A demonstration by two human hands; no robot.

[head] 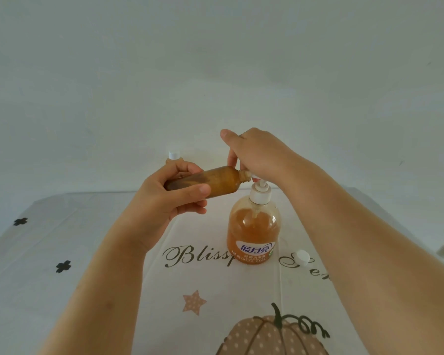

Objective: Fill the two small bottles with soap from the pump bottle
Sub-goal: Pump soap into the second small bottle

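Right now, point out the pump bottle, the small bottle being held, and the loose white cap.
pump bottle point(253, 234), head view, amber belly.
small bottle point(221, 179), head view, middle of body.
white cap point(302, 257), head view, its top.

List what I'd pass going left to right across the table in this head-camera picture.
Black flower prints → left hand → small bottle it holds → pump bottle → loose white cap.

Likely a home: a tablecloth point(113, 290) printed with a pumpkin point(267, 336), a star point(194, 302) and script lettering point(190, 254), a pump bottle point(253, 231), a plain wall point(215, 60).
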